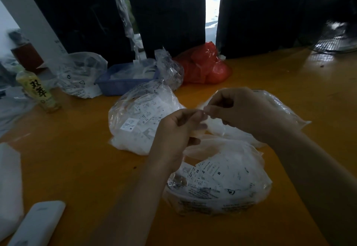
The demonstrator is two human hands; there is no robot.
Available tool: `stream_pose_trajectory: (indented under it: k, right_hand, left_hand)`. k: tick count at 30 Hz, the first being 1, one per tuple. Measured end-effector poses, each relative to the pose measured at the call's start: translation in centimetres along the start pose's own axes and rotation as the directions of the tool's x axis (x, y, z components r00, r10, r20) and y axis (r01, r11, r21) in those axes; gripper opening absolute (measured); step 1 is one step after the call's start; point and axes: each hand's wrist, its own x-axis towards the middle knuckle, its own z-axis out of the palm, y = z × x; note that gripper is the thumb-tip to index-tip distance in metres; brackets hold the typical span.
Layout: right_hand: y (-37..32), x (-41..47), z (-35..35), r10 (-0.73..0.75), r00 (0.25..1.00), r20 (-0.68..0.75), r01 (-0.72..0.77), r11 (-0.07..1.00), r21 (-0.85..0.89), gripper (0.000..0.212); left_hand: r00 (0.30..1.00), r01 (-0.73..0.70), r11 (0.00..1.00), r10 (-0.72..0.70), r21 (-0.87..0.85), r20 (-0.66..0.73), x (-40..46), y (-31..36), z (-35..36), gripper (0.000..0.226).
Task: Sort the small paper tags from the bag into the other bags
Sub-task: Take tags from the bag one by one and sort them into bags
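Listing head view, single frame, front to back.

- Left hand [178, 127]: raised over desk [81, 158] centre, fingers curled, tips pinching thin clear plastic at the point where it meets the other hand.
- Right hand [238, 111]: opp. the left, fingertips touching it, fingers curled, pinching same bit of film; whether a paper tag sits in the pinch can't be told, too small and blurred.
- Near clear bag [222, 184]: on desk just below both hands, mouth loose and facing up toward them, full of small paper tags [207, 170] w/ size marks XS, S, M legible.
- Left clear bag [141, 122]: on desk just left of left hand, bulging, more white tags inside, M and XL readable.
- Right clear bag [284, 114]: behind and under right hand, flatter, contents unclear.
- Blue basket [119, 84]: further back, behind left clear bag, white items inside.
- Crumpled clear bag [82, 73]: left of basket, printed labels showing.
- Red bag [204, 66]: back centre, right of basket.
- Drink bottle [39, 93]: far left, upright, yellow-green label w/ black characters.
- White device [38, 224]: bottom-left corner, lying flat, type unclear.
- Black wrapped bundles [166, 11]: row along back edge of desk.
- Fan [336, 38]: far right rear, dark grille, partly cut off.
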Motion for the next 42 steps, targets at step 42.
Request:
stream_pose_trajectory:
  k: [42]
  right_hand:
    - [1.5,0.4,-1.3,0.152,0.966,0.210,-0.145,0.988,-0.050,0.006]
  left_hand:
    - [0.993,0.113,0.814,-0.102,-0.570,0.052,1.0,0.1,-0.8,0.030]
